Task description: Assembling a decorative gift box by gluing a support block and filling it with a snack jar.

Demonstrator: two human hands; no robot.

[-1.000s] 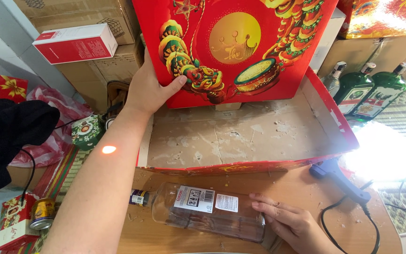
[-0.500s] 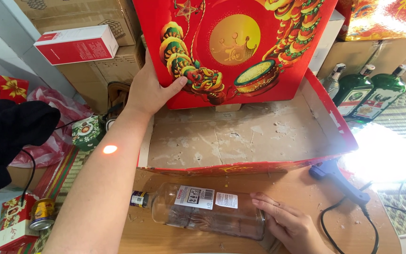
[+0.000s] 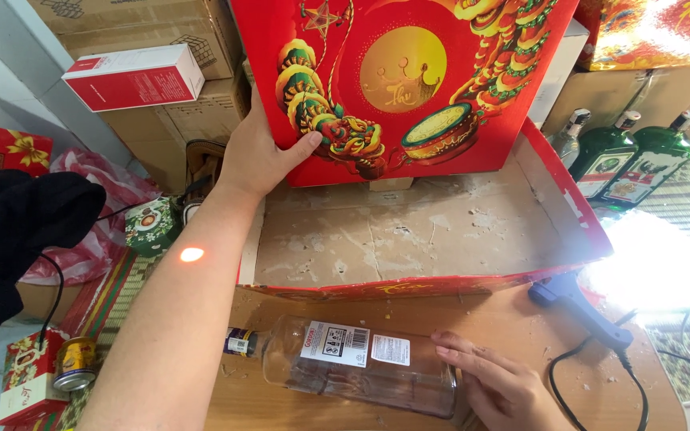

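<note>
Two hands busy: left hand [image 3: 259, 153] grips red box lid [image 3: 409, 76] edge w/ thumb; right hand [image 3: 498, 385], fingers flat together, rests on clear bottle [image 3: 361, 373].

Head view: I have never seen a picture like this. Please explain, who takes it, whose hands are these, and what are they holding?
A camera worn on a person's head looks down, so both bare hands belong to that person. The left hand grips the edge of a red lid, tilted up over an open red box. The right hand rests against a clear bottle lying on its side on a wooden board. A black tool with a cable lies to the right, and green bottles stand behind the box.
</note>
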